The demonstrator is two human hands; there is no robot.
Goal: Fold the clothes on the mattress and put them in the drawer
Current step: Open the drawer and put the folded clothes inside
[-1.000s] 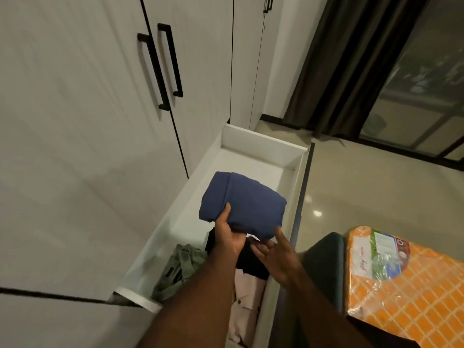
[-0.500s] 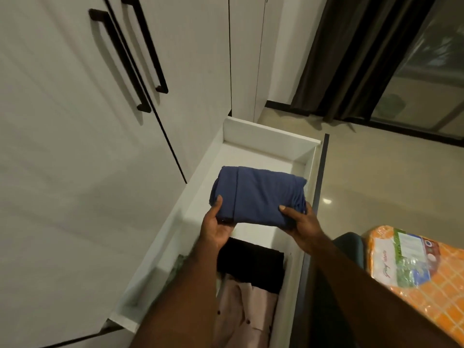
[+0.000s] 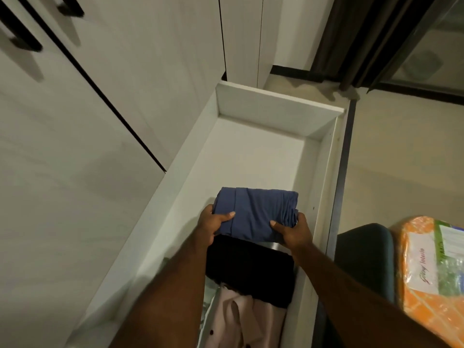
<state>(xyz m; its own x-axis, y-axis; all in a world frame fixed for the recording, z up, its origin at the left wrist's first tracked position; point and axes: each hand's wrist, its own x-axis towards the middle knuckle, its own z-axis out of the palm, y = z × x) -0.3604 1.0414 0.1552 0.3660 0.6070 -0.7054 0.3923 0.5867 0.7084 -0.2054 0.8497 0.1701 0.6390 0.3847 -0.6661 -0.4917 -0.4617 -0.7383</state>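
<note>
Blue folded cloth [image 3: 253, 212] is what we hold within the open white drawer [image 3: 276, 109], our left hand [image 3: 209, 226] and right hand [image 3: 293, 234] each curled round a near corner, just beyond black folded cloth [image 3: 251, 270].

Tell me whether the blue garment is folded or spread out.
Folded. The blue garment is a compact bundle with stacked edges, held by the left hand and right hand.
</note>
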